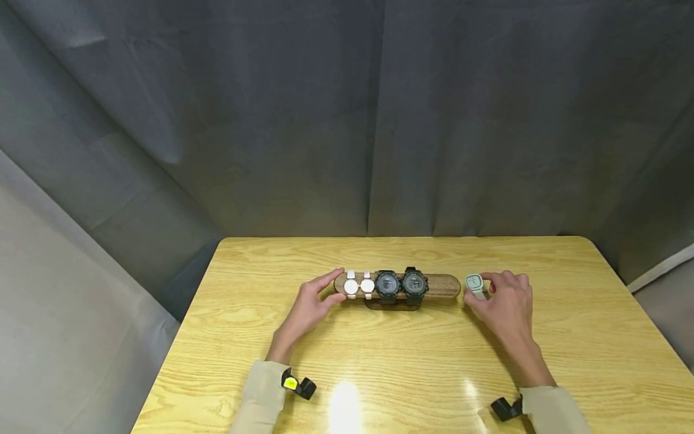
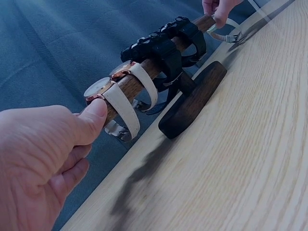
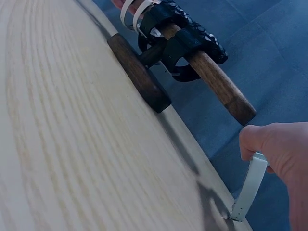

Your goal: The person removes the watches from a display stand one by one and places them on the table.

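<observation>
A wooden watch stand (image 1: pixel 444 286) carries watches in a row on its raised bar. Two rose-gold watches with white straps (image 2: pixel 124 109) are at the left end, followed by two chunky black digital watches (image 1: pixel 414 283). At that left end my left hand (image 1: pixel 310 306) holds the bar, its thumb beside the outermost white-strapped watch. Just beyond the bare right end, my right hand (image 1: pixel 506 308) pinches a pale mint-green square watch (image 1: pixel 474 282) by its case. Its light strap (image 3: pixel 248 192) hangs in a loop below my fingers, low over the table in the right wrist view.
The stand's dark oval foot (image 3: pixel 139 74) rests on a light wood-grain table (image 1: pixel 401 355). A dark grey curtain (image 1: pixel 379 120) hangs along the table's back edge. Small black cameras sit on both wrists, at the beige sleeves (image 1: pixel 553 410).
</observation>
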{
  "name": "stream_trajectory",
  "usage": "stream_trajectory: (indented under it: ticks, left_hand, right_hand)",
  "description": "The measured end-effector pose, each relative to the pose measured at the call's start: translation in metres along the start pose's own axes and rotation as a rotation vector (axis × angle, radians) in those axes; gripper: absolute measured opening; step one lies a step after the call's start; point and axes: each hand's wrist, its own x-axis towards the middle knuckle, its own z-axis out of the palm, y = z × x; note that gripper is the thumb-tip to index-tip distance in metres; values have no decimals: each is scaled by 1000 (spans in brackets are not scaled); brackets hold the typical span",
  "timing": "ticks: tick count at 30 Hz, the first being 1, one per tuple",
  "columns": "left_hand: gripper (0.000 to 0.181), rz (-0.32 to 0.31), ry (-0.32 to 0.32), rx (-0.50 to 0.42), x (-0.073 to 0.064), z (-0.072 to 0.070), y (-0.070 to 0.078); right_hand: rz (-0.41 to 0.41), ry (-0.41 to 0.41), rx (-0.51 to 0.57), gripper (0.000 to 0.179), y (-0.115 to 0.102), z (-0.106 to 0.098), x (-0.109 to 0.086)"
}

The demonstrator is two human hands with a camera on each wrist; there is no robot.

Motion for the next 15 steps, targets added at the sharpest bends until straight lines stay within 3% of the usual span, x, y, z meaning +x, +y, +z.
stream_trajectory:
  ticks: [8,15]
  left_hand:
    - [58,9,0,-3,0,0,1]
    - [58,14,10,6,1,0,2]
  right_hand:
    - [-96,13,-57,40,7,4,-3]
    - [-118,-5,-135,43,10,6,-5]
